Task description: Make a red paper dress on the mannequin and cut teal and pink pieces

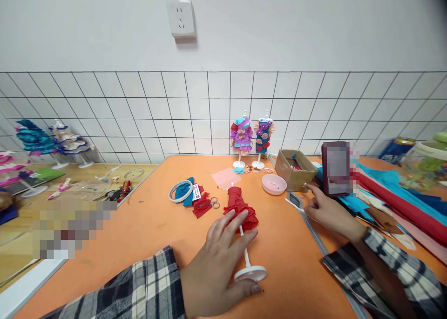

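A miniature dress form (246,254) with a white stand wears a ruffled red dress (237,201). It slants up to the left; I cannot tell whether it stands or lies. My left hand (223,258) is open beside it, fingers spread over the rod and the dress's lower edge, thumb near the round base. Whether the fingers touch it is unclear. To the right, my right hand (326,212) has its index finger stretched toward a cardboard box (296,177), the other fingers curled. Nothing clearly shows in this hand. A grey and white object (295,200) lies near its thumb.
Scissors (213,203) and red cloth (201,205) lie beside a white tape roll (180,191). A pink bowl (274,184) sits mid-table. Two dressed forms (240,137) stand behind. A dark red phone-like device (335,167) and fabric strips (401,198) occupy the right.
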Demonstrator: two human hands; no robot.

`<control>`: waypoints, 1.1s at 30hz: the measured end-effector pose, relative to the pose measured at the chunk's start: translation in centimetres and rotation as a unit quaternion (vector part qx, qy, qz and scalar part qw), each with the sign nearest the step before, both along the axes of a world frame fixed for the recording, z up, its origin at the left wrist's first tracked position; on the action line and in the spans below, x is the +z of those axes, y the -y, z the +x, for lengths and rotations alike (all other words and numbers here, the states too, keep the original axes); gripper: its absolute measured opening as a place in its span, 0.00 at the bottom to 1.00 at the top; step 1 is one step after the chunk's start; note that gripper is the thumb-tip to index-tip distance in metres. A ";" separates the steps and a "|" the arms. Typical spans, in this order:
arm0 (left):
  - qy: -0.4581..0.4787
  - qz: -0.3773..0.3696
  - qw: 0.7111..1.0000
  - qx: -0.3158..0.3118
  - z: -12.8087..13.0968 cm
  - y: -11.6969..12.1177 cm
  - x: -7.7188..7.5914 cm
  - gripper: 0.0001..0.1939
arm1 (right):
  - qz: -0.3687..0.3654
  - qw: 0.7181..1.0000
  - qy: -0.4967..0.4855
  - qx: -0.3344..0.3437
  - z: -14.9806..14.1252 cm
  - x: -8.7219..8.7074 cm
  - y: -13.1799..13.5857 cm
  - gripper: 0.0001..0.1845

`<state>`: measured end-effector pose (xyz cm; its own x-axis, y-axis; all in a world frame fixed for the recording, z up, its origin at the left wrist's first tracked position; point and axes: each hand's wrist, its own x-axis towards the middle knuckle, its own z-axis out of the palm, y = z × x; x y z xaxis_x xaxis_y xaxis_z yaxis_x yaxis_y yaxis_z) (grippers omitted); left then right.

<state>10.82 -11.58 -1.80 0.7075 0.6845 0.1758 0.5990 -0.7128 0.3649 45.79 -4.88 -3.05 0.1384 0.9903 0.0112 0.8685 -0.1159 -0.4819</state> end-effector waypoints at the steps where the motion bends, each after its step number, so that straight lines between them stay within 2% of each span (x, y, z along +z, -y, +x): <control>1: 0.000 -0.001 1.000 -0.001 0.0 0.0 0.1 0.40 | -0.022 1.000 0.022 -0.003 0.5 -0.3 -0.2 0.38; 4: -0.001 0.000 1.000 0.000 0.1 0.1 0.1 0.37 | -0.057 0.996 0.071 -0.007 0.9 -0.8 -0.3 0.38; 9: -0.013 -0.007 1.000 -0.008 0.2 0.2 0.1 0.35 | -0.069 0.992 0.108 -0.012 0.6 -0.6 -0.4 0.38; 12: -0.010 -0.002 1.000 -0.010 0.1 0.2 -0.1 0.34 | -0.045 0.988 0.147 -0.013 0.6 -0.5 -0.2 0.42; 16: 0.009 0.017 1.000 -0.007 0.0 0.3 -0.2 0.32 | 0.017 0.979 0.202 -0.015 0.3 -0.4 0.3 0.39; 19: 0.020 0.024 0.999 -0.006 0.1 0.3 -0.1 0.30 | 0.018 0.984 0.176 -0.017 0.0 -0.1 0.5 0.40; 22: 0.023 0.021 0.999 -0.010 0.1 0.3 0.1 0.30 | -0.012 0.997 0.075 -0.019 0.0 0.2 0.5 0.39; 26: 0.034 0.021 0.999 -0.013 0.2 0.3 0.2 0.29 | -0.030 0.999 -0.033 -0.005 0.3 -0.2 0.2 0.32; 28: 0.041 0.023 0.999 -0.015 0.2 0.3 0.3 0.28 | -0.046 0.999 -0.027 0.003 0.3 -0.7 0.0 0.31; 33: 0.044 0.021 0.998 -0.028 0.0 0.2 0.2 0.29 | -0.084 0.994 0.068 0.003 0.0 -1.2 -0.5 0.28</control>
